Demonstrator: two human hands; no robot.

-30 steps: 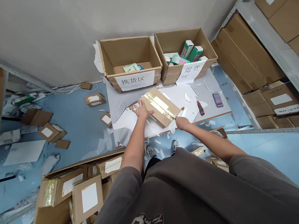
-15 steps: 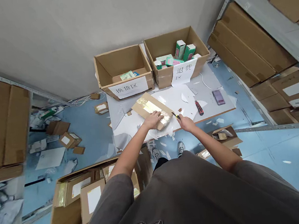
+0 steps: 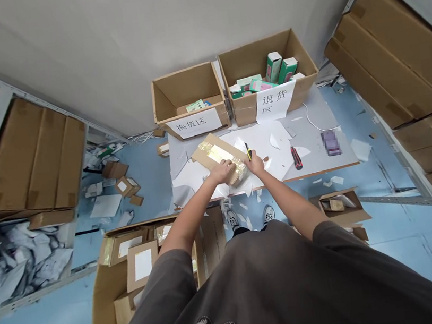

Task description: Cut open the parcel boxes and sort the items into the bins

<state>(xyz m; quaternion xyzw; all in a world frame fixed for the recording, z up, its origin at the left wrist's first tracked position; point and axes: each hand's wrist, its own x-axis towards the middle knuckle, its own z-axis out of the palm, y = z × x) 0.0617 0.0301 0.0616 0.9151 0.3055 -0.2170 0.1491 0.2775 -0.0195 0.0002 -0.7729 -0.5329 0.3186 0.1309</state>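
A flat brown cardboard box (image 3: 204, 155) with shiny clear tape and a white label lies slantwise on the paper-strewn table. My left hand (image 3: 222, 172) rests over its near left side, fingers bent on the taped top, gripping it. At the box's right end is my right hand (image 3: 255, 164), closed around a yellow and black utility knife (image 3: 248, 151) that points up and away from me. The right hand is close against the box; whether it touches cannot be made out. To the right lies a red and black tool (image 3: 296, 158), apart from both hands.
Two open cartons with paper signs, a left carton (image 3: 157, 100) and a right carton (image 3: 309, 65) holding green and white boxes, stand at the table's back. A purple pack (image 3: 331, 143) lies far right. A large carton (image 3: 101, 317) of parcels is at my left; shelves flank both sides.
My right hand has moved left to the box's end, and the knife has turned from pointing left to pointing upward. My left hand stays on the box. The whole view has shifted.
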